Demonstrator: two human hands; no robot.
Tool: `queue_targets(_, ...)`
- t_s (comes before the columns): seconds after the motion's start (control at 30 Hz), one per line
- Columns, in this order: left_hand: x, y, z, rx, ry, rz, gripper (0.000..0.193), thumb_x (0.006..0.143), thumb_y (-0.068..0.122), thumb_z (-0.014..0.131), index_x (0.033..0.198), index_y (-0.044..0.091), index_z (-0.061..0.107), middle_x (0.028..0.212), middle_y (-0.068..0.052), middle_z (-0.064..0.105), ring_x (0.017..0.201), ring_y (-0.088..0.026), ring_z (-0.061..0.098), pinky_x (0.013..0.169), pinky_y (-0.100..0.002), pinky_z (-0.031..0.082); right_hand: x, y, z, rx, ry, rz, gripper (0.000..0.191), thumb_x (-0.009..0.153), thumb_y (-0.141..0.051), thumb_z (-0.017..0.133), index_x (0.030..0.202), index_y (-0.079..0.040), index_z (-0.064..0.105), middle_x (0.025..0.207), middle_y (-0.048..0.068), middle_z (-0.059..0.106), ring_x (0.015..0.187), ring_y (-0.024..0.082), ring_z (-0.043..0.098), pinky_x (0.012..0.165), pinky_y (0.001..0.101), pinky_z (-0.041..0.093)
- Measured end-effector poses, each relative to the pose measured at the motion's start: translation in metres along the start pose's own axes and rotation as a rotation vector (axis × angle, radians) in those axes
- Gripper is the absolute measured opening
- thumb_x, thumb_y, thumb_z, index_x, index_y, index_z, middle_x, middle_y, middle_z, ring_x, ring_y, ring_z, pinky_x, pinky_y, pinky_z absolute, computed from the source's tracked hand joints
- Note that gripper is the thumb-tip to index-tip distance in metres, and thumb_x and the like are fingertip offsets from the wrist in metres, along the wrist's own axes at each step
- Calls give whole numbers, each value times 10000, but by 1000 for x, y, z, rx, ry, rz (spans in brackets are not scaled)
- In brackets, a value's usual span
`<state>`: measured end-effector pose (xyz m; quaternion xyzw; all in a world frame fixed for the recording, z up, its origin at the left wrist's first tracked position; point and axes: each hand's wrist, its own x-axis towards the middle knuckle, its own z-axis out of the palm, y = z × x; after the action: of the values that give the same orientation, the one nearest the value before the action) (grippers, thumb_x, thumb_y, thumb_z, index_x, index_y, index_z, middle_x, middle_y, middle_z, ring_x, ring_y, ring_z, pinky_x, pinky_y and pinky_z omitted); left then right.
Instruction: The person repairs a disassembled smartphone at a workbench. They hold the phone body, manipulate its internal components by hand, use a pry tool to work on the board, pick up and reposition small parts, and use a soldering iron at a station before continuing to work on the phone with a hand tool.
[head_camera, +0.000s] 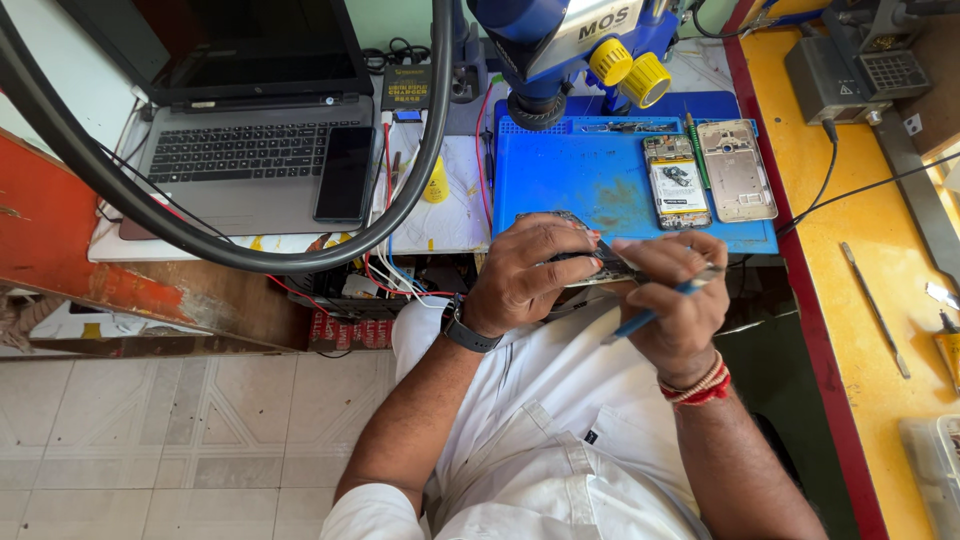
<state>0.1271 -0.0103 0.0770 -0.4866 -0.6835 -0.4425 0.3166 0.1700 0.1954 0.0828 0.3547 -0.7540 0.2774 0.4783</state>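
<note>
My left hand (530, 272) grips a dark phone part (605, 268), held flat at the near edge of the blue work mat (570, 180). My right hand (680, 300) holds a thin blue-handled tool (660, 307), its tip resting against the part between both hands. A black watch sits on my left wrist, red and white bands on my right. An opened phone body (677, 182) and a gold back cover (737, 170) lie side by side on the mat's right end.
A laptop (250, 150) with a black phone (344, 174) lying on it stands at the left. A blue microscope head (560, 50) with yellow knobs hangs over the mat. A thick black cable (420, 150) loops across. Yellow bench (830, 250) at right carries tweezers (875, 310).
</note>
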Motion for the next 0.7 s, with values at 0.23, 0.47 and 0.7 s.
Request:
queue_targets(0.23, -3, -7, 2, 80, 58, -63, 334, 865, -101, 688, 1129, 103, 667, 1137, -64, 711, 1072, -255, 716, 967, -412, 560, -14, -24, -8, 441, 251, 449, 479, 1035, -409, 540, 1239, 17, 619, 915, 72, 672, 818, 121, 609, 812, 302, 476)
queue_targets(0.47, -4, -7, 3, 121, 70, -114, 356, 838, -124, 688, 1108, 107, 666, 1120, -42, 719, 1090, -246, 722, 955, -404, 555, -8, -34, -28, 326, 111, 517, 169, 1031, -97, 721, 1093, 44, 652, 927, 135, 712, 779, 148, 702, 709, 233, 544)
queue_targets(0.7, -4, -2, 8, 141, 73, -129, 347, 844, -122, 680, 1106, 107, 673, 1109, -38, 723, 1070, -244, 726, 939, -399, 561, 7, -33, -29, 244, -9, 597, 170, 947, -51, 807, 1058, 27, 704, 964, 115, 745, 848, 151, 727, 750, 255, 575)
